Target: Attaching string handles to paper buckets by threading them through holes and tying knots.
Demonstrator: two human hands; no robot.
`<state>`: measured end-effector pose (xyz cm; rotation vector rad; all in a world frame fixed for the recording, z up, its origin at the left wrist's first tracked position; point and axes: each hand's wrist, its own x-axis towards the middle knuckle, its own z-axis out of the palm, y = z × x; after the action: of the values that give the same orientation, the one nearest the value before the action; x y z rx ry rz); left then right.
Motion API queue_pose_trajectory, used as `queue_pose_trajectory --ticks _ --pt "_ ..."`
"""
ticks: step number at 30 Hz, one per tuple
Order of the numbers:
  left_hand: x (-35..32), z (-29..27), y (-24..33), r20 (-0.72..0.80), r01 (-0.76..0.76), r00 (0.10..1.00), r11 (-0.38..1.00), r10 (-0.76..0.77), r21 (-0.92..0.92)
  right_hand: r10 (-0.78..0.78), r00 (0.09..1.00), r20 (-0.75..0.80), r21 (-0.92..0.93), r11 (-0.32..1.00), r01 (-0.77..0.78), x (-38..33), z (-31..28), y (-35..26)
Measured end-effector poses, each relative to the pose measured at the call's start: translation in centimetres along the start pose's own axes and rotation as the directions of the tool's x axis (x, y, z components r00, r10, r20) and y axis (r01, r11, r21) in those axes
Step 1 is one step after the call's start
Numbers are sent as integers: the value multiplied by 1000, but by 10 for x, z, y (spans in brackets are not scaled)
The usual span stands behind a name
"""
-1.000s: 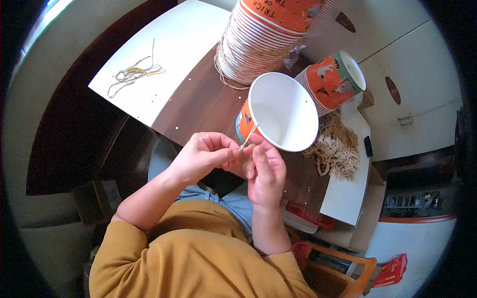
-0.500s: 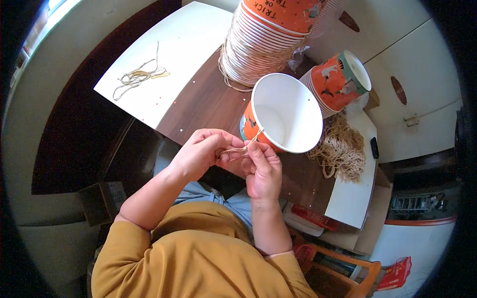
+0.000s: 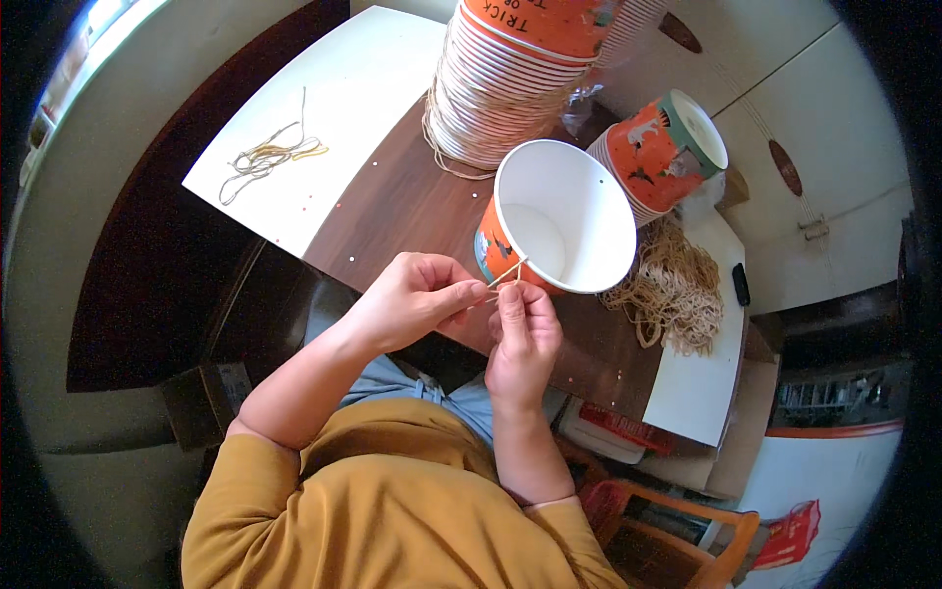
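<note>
A paper bucket (image 3: 515, 236), orange outside and white inside, leans with its open mouth toward me near the table's front edge. Thin tan cord (image 3: 505, 273) comes from the near-left part of its rim, its strands spread in a small V down to my fingers. My left hand (image 3: 422, 299) pinches the cord between thumb and fingertips. Close beside it, my right hand (image 3: 523, 329) is also closed on the cord, thumb up. The cord's ends are hidden among the fingers.
A tall stack of paper buckets (image 3: 496, 98), draped with cords, stands at the back. Right of it is a shorter upside-down stack (image 3: 648, 162). Tan cord lies heaped (image 3: 677, 290) at the table's right, and loose cords (image 3: 265, 157) lie on the white left part. A wooden chair (image 3: 706, 550) stands lower right.
My left fingertips have moved right, nearer my right hand. The cord strands, close together before, are now spread apart below the rim. The bucket stays nearly where it was.
</note>
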<state>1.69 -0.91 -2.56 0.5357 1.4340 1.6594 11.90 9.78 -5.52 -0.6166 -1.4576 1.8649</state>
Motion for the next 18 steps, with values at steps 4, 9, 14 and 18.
queue_pose_trajectory --ticks 4,9,14,18 --pt "-2 -1 -3 32 -17 999 1000 18 -15 63 998 -13 71 996 -62 0 0 -5" --pt "-4 0 -8 -10 -85 996 992 84 -91 76 997 6 72 994 -76 0 0 -2" --pt "-4 -2 -15 -1 -66 998 992 66 -109 43 999 7 61 997 -44 1 0 3" --pt "-3 5 -3 -64 -85 995 991 79 -102 -17 999 47 -72 997 21 0 -2 -6"
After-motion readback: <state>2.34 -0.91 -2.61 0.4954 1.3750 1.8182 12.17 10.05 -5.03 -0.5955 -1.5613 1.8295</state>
